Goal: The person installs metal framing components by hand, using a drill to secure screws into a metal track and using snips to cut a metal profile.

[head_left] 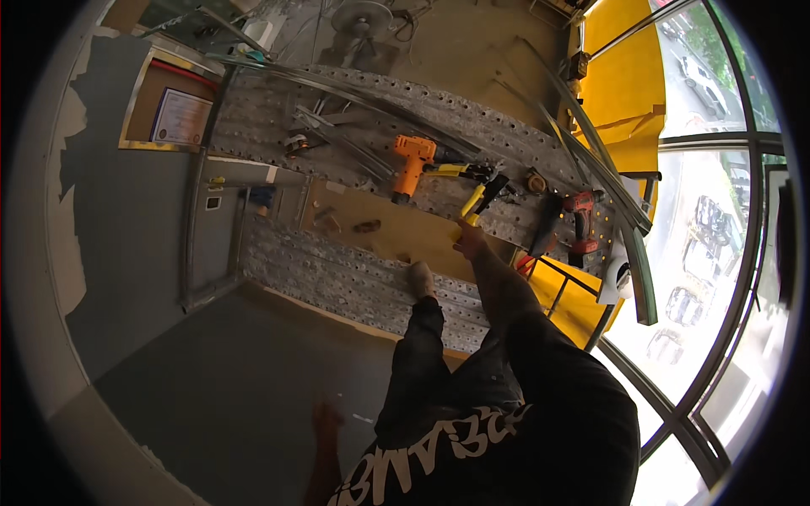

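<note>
My right hand (469,239) reaches forward and down with its fingers closed round the yellow handle of a hand tool (472,203). A dark part of that tool lies alongside the yellow; its exact kind I cannot make out. Just beyond it, on the perforated metal planks (354,139), rest an orange cordless drill (412,167) and another yellow-and-black tool (447,170). A tape measure (536,180) sits to the right. Low on the left hangs my left hand (327,417), dim against the grey wall, its fingers loosely apart and nothing visible in them.
A red cordless drill (582,221) lies at the planks' right end. Long metal profiles (603,173) lean there beside the windows and yellow sheeting (623,76). A gap between the planks shows the floor (380,226) far below. My foot (421,280) stands on the nearer plank (329,266).
</note>
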Tool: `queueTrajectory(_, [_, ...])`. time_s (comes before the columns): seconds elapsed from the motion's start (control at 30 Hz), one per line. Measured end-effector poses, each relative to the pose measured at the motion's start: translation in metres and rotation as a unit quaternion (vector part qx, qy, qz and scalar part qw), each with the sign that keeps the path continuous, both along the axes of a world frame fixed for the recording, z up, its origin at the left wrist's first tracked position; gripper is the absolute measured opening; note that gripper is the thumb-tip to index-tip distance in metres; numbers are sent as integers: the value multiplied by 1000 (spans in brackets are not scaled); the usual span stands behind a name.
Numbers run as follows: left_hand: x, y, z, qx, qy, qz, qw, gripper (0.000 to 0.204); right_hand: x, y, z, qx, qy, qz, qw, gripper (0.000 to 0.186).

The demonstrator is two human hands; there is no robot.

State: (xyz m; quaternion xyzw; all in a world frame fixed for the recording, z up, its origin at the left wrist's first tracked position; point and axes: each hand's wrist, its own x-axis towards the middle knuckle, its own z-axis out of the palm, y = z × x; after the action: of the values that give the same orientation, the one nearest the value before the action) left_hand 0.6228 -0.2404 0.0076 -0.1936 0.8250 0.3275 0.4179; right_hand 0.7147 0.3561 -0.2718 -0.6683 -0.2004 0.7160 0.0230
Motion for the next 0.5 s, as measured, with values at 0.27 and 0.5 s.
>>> queueTrajectory(0.27, [8,-78,-15,-75,-171,-77,979,24,-10,62,80,73,57,-264,960,31])
queueTrajectory(0.5, [-64,80,-53,89,-45,-13,995,23,-22,81,172,181,-25,-295,938,18])
